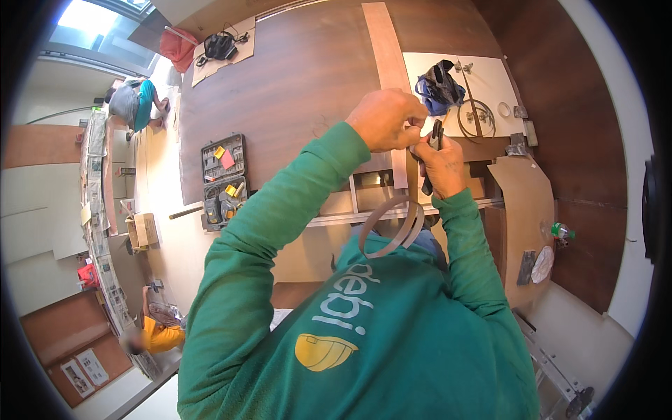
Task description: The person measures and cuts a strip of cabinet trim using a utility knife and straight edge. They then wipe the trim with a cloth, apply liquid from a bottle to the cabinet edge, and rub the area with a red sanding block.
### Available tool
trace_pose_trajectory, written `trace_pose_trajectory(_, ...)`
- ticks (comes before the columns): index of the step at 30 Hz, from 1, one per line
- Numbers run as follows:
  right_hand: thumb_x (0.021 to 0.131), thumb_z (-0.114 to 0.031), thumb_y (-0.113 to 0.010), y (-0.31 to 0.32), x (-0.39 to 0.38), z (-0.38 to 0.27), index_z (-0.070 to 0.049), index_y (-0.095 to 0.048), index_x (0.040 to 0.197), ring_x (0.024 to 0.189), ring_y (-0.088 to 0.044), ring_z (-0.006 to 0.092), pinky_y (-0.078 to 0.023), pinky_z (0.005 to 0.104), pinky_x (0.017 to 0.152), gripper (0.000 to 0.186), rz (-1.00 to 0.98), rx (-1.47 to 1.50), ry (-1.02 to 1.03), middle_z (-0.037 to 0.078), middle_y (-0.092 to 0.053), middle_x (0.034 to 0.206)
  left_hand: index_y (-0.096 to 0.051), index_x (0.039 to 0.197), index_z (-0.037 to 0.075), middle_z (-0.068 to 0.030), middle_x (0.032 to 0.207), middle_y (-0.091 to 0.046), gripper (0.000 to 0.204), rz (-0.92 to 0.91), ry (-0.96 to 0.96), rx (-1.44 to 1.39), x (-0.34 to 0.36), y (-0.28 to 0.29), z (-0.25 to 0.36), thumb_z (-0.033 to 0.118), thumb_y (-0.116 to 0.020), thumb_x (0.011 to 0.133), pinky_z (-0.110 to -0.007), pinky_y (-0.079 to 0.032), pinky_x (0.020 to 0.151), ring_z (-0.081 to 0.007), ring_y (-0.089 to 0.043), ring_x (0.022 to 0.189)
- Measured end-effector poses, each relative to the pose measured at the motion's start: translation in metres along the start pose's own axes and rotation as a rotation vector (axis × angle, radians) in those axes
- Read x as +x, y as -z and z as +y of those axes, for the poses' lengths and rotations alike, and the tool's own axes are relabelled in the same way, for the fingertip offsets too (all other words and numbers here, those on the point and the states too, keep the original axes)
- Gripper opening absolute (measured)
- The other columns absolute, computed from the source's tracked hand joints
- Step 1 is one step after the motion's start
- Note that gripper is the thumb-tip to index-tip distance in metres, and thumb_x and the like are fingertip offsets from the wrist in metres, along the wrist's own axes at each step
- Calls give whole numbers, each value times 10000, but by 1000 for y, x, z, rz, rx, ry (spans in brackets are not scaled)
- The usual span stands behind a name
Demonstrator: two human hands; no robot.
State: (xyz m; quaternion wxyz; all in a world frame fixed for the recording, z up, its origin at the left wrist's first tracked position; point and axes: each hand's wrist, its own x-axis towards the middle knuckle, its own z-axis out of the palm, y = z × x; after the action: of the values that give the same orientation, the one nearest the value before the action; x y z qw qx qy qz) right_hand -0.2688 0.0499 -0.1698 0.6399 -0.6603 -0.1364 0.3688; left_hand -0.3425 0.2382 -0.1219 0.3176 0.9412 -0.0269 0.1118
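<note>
Both my hands are raised close together over the near edge of a large brown panel point(294, 91). The fingers of my left hand point(383, 120) are pinched at the upper end of a thin brown edge-banding strip point(371, 222). The strip hangs in a loop below my hands, in front of my green sweatshirt. My right hand point(445, 166) is closed around a slim black hand tool point(435, 133), whose ends stick out above and below the fist. The tool's exact kind is partly hidden by the fingers. The strip runs right beside it.
An open black tool case point(224, 164) lies left. A long light-brown board point(386, 56) crosses the panel. On a white board point(483, 77) rest a dark blue bag point(439, 87), hinges and a coiled strip. A plastic bottle point(562, 231) lies right. Two people work at left.
</note>
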Motion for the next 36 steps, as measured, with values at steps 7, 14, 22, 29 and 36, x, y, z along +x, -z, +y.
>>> trace_pose_trajectory(7, 866, -109, -797, -1, -13, 21, -36, -673, 884, 585, -528, 64, -406, 257, 530, 144, -68, -2, -86, -24, -614, 729, -724, 869, 89, -53, 926, -740, 156, -422, -62, 207, 5, 13, -10, 240, -691, 892, -443, -576, 725, -283, -721, 831)
trace_pose_trajectory(14, 888, -97, -806, 13, -21, 20, -30, -666, 916, 549, -560, 87, -437, 251, 507, 158, 69, 168, -12, 2, -633, 720, -709, 975, 26, -51, 843, -698, 272, 415, 751, -547, -15, 9, -100, 294, -736, 1004, -341, -574, 740, -167, -671, 743)
trace_pose_trajectory(22, 927, -143, -810, -2, -2, 35, -11, -701, 997, 592, -636, 112, -480, 258, 522, 185, 501, 170, 167, 56, -692, 802, -682, 1146, 4, -183, 989, -729, 397, 284, 650, -284, -6, -88, -22, 383, -709, 1029, -434, -562, 804, -307, -703, 930)
trace_pose_trajectory(29, 930, -165, -817, 26, 29, 55, -8, -646, 1087, 644, -680, 184, -541, 318, 536, 280, 604, 475, 19, 82, -678, 892, -642, 1050, 11, -231, 874, -693, 292, 479, 679, -465, -36, -173, 6, 302, -659, 1053, -476, -528, 750, -394, -680, 814)
trace_pose_trajectory(36, 1006, -208, -776, 84, 23, 131, -14, -652, 1046, 768, -706, 191, -591, 348, 675, 233, 284, 601, -404, 62, -690, 874, -636, 1087, 43, -202, 832, -684, 228, 448, 755, -246, -75, -216, -29, 268, -654, 1053, -477, -527, 713, -375, -670, 762)
